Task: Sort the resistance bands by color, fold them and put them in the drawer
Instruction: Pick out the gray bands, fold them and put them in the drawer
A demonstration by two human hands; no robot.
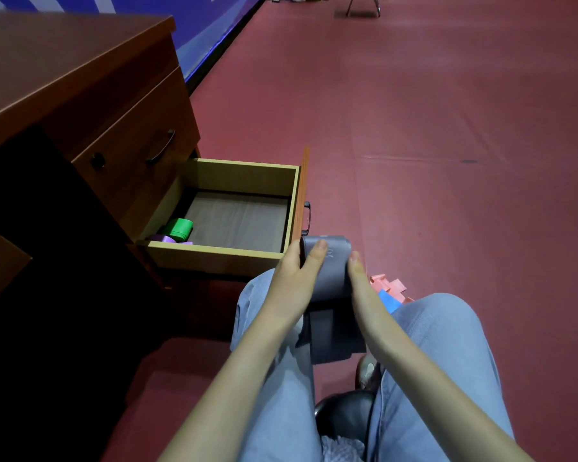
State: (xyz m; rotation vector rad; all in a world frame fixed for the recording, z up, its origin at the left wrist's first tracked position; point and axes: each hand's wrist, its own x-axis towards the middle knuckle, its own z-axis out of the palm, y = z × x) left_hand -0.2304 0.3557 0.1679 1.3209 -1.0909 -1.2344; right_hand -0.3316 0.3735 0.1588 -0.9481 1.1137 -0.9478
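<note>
A grey resistance band (331,271) is folded over between my two hands, and its loose end hangs down between my knees. My left hand (296,278) grips its left side with the fingers curled over the top. My right hand (361,281) holds its right edge. Just left of my hands the open drawer (291,201) stands pulled out. A folded green band (180,227) and a purple band (164,239) lie in its near left corner. A pink band (389,284) and a blue band (388,300) lie on the floor beyond my right knee.
The brown desk (64,71) with a closed upper drawer (141,141) fills the left side. Red floor (447,128) stretches ahead and right. Chair legs (362,6) stand far off. My knees in blue trousers (447,345) sit below my hands.
</note>
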